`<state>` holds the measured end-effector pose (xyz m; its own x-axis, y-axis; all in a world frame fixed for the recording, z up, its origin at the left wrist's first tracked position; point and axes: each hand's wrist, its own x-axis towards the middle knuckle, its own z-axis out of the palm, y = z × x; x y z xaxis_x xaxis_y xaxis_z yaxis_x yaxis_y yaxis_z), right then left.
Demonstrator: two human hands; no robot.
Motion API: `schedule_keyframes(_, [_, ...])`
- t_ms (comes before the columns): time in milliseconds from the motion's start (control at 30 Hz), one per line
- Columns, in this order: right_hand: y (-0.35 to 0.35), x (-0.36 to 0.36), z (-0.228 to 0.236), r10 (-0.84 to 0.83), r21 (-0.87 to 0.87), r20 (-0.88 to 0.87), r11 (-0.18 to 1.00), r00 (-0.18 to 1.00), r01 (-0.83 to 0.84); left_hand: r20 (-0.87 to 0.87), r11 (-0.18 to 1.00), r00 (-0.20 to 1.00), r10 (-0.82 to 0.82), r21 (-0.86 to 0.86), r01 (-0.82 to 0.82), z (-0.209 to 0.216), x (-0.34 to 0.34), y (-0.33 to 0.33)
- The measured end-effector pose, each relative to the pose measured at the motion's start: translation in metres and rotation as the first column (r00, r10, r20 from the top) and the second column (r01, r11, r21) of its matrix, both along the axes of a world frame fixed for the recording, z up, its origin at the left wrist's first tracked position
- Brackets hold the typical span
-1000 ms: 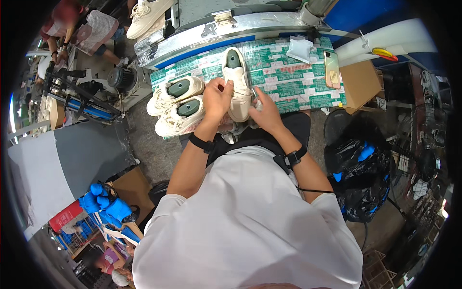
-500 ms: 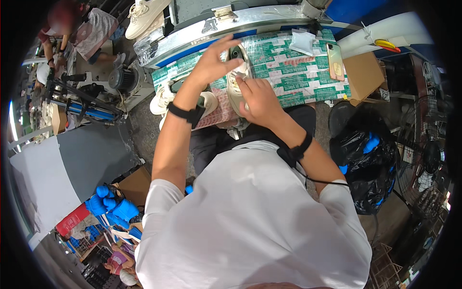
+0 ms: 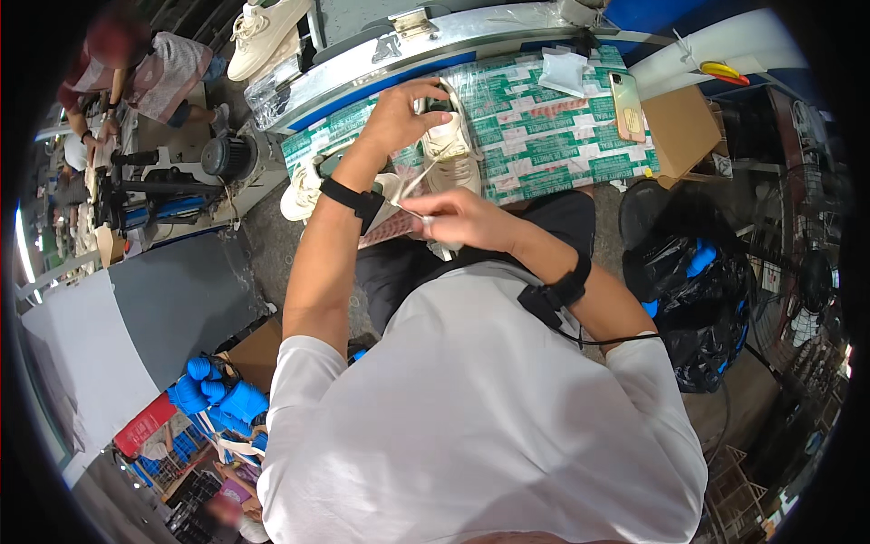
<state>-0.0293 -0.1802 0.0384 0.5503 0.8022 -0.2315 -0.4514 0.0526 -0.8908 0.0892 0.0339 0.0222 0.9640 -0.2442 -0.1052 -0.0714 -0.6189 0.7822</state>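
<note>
A cream sneaker (image 3: 456,156) lies in front of me on a bench top, its laces partly pulled out to the near side. My left hand (image 3: 404,116) grips it around the ankle opening, thumb by the tongue and fingers curled at the far end. Nearer to me, my right hand (image 3: 464,220) is closed in a pinch on a pale shoelace (image 3: 419,179) that runs taut from the shoe. Further cream sneakers (image 3: 303,192) stand at the bench's left, partly hidden by my left forearm.
Green-and-white tape covers the bench top (image 3: 526,168), with a white packet (image 3: 564,72) and a phone (image 3: 627,107) on it. A metal-edged machine rail (image 3: 489,29) runs behind. A cardboard box (image 3: 680,131) and black bags (image 3: 689,299) are at right. Another person (image 3: 168,77) works far left.
My right hand has moved from the shoe's lacing toward me, drawing a lace out with it. The fingers of my left hand have come down and closed on the shoe's opening.
</note>
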Motion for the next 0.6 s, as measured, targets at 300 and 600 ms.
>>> schedule_keyframes(300, [-0.033, 0.023, -0.029, -0.128, -0.198, 0.897, 0.74, 0.423, 0.643, 0.018, 0.988, 0.999, 0.038, -0.15, -0.035, 0.002, -0.008, -0.006])
schedule_keyframes(600, [-0.076, -0.006, 0.029, 0.28, -0.425, 0.903, 0.68, 0.324, 0.598, 0.104, 0.968, 0.989, 0.102, -0.239, -0.074, -0.014, -0.015, 0.009])
